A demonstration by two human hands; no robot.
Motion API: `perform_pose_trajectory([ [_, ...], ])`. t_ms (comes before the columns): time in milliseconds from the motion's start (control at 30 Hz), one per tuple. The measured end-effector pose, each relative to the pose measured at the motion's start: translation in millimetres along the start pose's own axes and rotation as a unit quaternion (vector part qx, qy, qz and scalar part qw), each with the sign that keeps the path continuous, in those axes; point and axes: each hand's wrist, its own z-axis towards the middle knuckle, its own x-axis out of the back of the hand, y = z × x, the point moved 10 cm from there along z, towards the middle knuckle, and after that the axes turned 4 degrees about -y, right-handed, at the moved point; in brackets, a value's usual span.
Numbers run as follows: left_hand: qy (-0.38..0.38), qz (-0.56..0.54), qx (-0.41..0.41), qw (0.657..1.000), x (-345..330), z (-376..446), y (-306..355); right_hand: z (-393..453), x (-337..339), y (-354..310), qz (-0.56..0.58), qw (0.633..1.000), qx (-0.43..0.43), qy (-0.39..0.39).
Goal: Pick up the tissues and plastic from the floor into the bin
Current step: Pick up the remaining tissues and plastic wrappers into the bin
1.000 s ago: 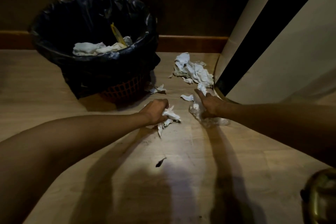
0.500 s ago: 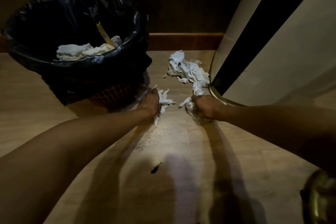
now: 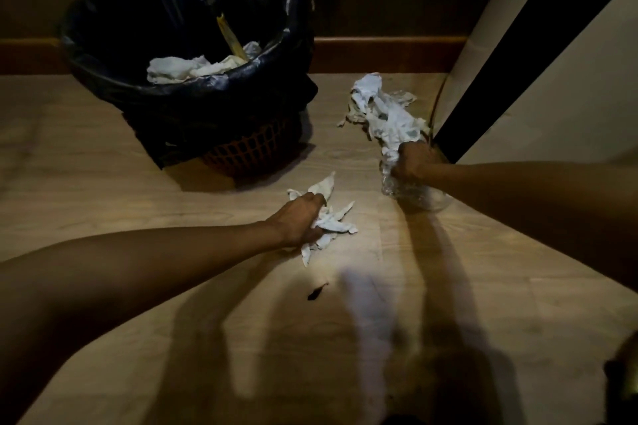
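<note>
Both hands full, one pile left on the floor

The wooden floor carries a black-lined bin at eleven o'clock, some tissues already inside. A tissue pile lies at one o'clock. The right hand has fingers curled around clear plastic and tissue; the left hand clenches crumpled tissues. Nothing held is binned yet

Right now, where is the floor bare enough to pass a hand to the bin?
Bare floor lies left of the bin, and between the bin and the left hand. It is crowded on the right: the tissue pile and clear plastic fill the strip by the white panel, around the right hand.
</note>
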Motion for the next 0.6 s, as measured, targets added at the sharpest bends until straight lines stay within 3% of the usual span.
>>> perform_pose_trajectory([
  [333,-0.112,0.105,-0.046,0.987,-30.4,-32.7,43.7,-48.1,20.8,-6.4,-0.085,0.989,0.063,-0.098],
  [600,-0.183,0.252,-0.114,0.943,-61.2,-60.2,69.3,-85.5,51.6,7.2,-0.078,0.992,0.054,-0.089],
])
